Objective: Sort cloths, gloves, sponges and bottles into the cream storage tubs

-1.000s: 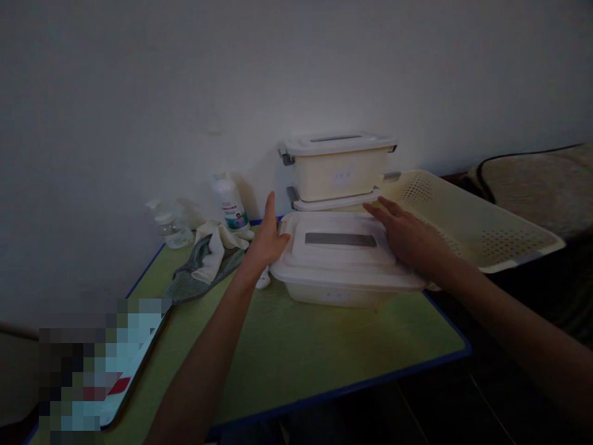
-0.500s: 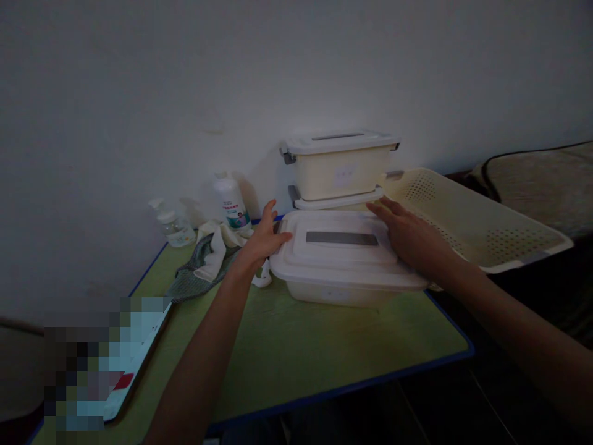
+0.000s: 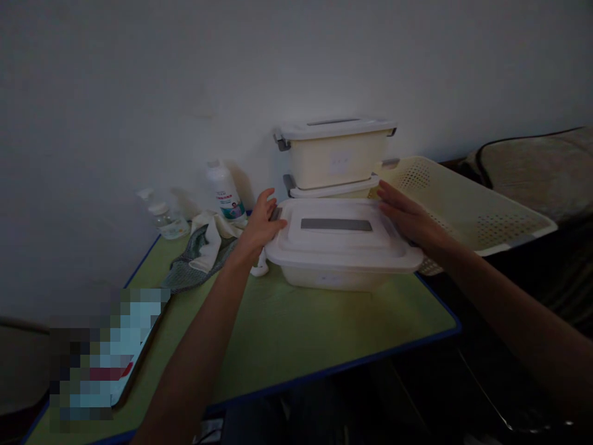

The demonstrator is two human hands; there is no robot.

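Note:
A white-lidded, cream plastic storage box (image 3: 343, 247) with a grey strip on its lid sits on the green table (image 3: 296, 346) in front of me. My left hand (image 3: 263, 224) is at its left end, the thumb on the lid's rim and the other fingers round the grey clasp there. Beside the right end is my right hand (image 3: 412, 221), its fingers stretched out along the lid's far right corner. Its thumb and the right clasp are hidden. Behind stands a similar box (image 3: 338, 157), stacked on another lidded box (image 3: 333, 190).
A cream perforated basket (image 3: 486, 204) stands at the right. To the left are a white bottle (image 3: 225, 191), a clear pump bottle (image 3: 169, 222) and grey and white cloths (image 3: 206, 250). A partly blurred flat device (image 3: 139, 334) lies at the table's left edge. A wall rises behind.
My right hand has slid off the lid's top toward the box's right end. My left hand keeps its place at the left end. The whole view has shifted slightly.

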